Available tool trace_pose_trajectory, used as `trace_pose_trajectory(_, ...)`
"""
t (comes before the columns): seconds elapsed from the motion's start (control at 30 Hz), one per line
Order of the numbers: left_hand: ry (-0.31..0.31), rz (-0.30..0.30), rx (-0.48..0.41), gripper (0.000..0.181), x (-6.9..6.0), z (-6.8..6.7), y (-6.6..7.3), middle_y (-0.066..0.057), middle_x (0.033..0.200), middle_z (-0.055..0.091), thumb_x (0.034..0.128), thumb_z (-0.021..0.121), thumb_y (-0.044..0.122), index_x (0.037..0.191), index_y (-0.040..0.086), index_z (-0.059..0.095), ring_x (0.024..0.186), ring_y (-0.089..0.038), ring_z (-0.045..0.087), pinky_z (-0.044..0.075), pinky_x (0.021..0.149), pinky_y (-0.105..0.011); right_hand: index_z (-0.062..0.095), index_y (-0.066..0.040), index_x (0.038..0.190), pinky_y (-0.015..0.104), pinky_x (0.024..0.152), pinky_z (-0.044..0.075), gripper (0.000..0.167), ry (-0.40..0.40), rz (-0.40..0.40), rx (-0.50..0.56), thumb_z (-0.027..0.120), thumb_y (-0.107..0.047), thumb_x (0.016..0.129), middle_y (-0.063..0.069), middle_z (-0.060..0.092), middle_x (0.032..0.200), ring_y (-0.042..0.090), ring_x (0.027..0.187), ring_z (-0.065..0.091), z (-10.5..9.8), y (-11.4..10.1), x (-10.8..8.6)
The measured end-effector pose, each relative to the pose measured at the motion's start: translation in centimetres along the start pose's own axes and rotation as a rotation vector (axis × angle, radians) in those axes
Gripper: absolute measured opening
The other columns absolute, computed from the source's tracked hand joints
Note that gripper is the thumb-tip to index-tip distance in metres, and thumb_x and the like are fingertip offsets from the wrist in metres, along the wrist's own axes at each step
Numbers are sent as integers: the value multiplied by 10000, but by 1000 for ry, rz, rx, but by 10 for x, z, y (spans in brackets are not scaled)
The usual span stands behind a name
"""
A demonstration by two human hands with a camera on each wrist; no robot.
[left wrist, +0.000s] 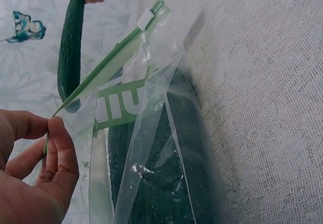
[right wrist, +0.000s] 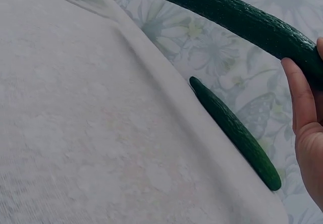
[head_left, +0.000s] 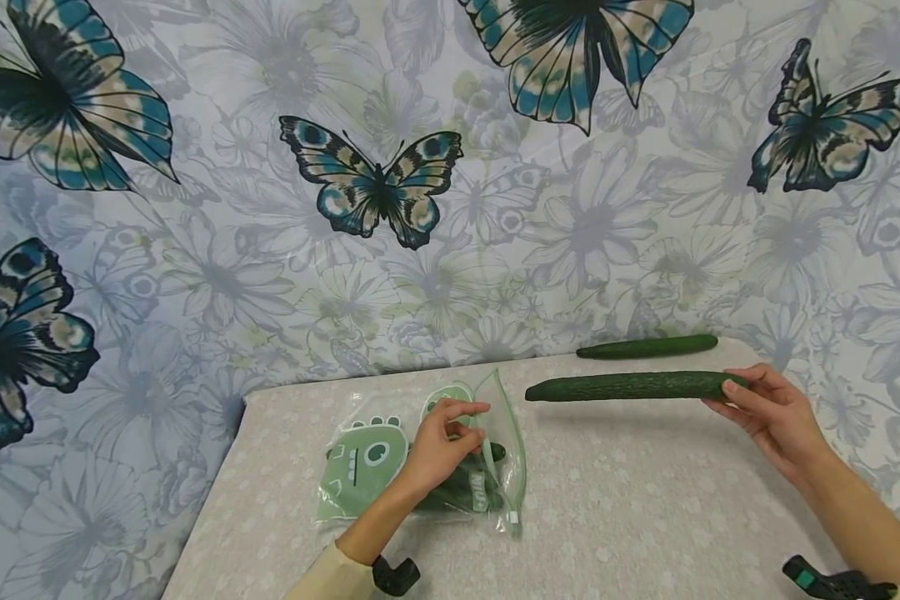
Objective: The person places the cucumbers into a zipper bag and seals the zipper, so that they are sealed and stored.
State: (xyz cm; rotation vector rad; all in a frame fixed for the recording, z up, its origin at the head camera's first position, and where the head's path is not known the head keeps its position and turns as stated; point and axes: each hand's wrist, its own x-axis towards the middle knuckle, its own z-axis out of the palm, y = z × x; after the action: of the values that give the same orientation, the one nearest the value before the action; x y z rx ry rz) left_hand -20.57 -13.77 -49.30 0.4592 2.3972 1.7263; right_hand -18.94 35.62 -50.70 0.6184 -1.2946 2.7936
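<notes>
A clear zip bag (head_left: 363, 483) with a green cartoon print lies on the table, its mouth facing right and spread apart. Inside it are dark green cucumbers (left wrist: 171, 158); the print hides part of them. My left hand (head_left: 442, 446) pinches the green zip edge of the bag between thumb and fingers. In my right hand (head_left: 780, 417) a long cucumber (head_left: 630, 386) is gripped by its right end, held level above the table. Its free end points left toward the bag mouth, a short gap away. The white zip slider (left wrist: 145, 19) sits at one end of the seal.
Another cucumber (head_left: 647, 347) lies at the back edge of the table, behind the held one. A pale patterned cloth covers the table (head_left: 607, 500). Behind it hangs a butterfly-print fabric (head_left: 375, 300).
</notes>
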Motion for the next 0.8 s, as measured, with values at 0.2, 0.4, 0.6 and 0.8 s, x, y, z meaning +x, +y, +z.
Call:
trace_pose_trajectory(0.2, -5, 8, 3, 394, 1, 0, 0, -189, 1412, 506, 1026, 713, 71, 1419, 86, 703, 789, -178, 752, 534, 712, -218, 700, -17, 1216, 398, 973, 632, 447, -14, 64, -30, 324, 187, 1083, 84, 706, 1218, 212, 1157, 768, 8, 12, 2)
trace_pose_trajectory(0.4, -2, -1, -12, 381, 0, 0, 0, -177, 1384, 511, 1025, 718, 76, 1398, 153, 723, 794, -195, 752, 524, 695, -216, 701, -69, 1211, 365, 983, 623, 419, -12, 114, -130, 374, 162, 1088, 41, 679, 1219, 167, 1161, 762, 20, 32, 8)
trace_pose_trajectory(0.6, -8, 1, -12, 400, 1, 2, -1, -189, 1359, 512, 1025, 715, 78, 1418, 149, 710, 813, -227, 754, 517, 680, -216, 706, -89, 1201, 355, 987, 623, 379, 14, 154, -149, 421, 135, 1090, 20, 666, 1189, 153, 1138, 762, 33, 55, 12)
trace_pose_trajectory(0.8, -8, 22, -13, 399, 2, 3, -1, -170, 1366, 522, 1029, 716, 84, 1424, 142, 704, 800, -169, 742, 525, 701, -227, 704, -95, 1188, 326, 972, 626, 318, 54, 185, -163, 482, 108, 1085, 13, 654, 1158, 155, 1096, 769, 46, 77, 16)
